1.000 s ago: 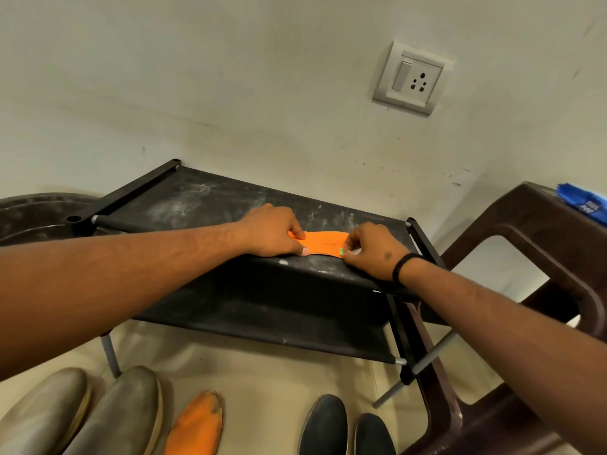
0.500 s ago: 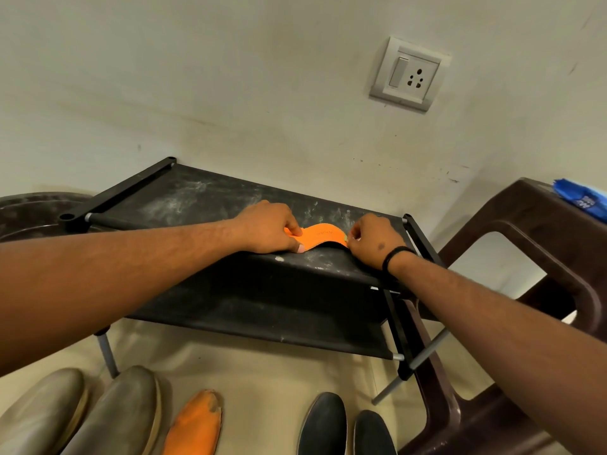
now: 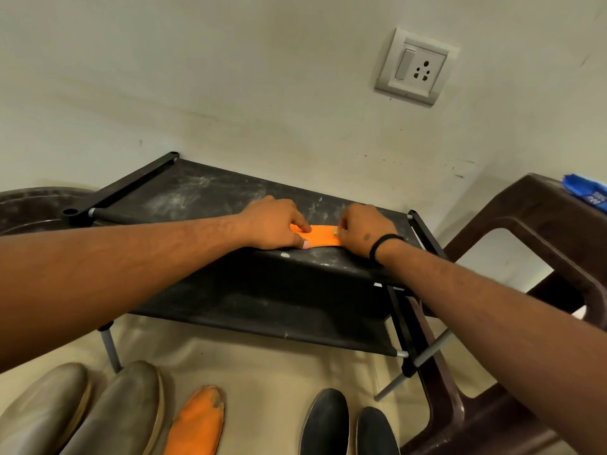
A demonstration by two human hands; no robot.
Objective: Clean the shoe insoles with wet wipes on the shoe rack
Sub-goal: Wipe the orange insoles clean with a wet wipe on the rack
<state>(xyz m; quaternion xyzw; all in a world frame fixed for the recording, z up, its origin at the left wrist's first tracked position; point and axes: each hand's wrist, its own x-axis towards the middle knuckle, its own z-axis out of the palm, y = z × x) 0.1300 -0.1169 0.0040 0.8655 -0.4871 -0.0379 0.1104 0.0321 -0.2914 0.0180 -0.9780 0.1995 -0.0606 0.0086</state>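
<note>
An orange insole point(image 3: 320, 238) lies flat near the front edge of the dusty black shoe rack's point(image 3: 197, 195) top shelf. My left hand point(image 3: 272, 226) presses down on the insole's left end with thumb and fingers. My right hand point(image 3: 364, 231), a black band on its wrist, is closed at the right end. A small pale green-white bit point(image 3: 335, 230), seemingly a wet wipe, shows under its fingers, against the insole. Most of the insole is hidden under the two hands.
On the floor in front lie a second orange insole point(image 3: 197, 425), two grey shoes point(image 3: 108, 412) and two dark shoes point(image 3: 325, 421). A brown plastic stool point(image 3: 542, 218) at right carries a blue pack point(image 3: 588, 192). A dark round tub point(image 3: 29, 205) sits left; the wall socket point(image 3: 415, 65) is above.
Half a second ago the insole was bowed upward between my hands; it now lies flat. My right hand has slid slightly left along it.
</note>
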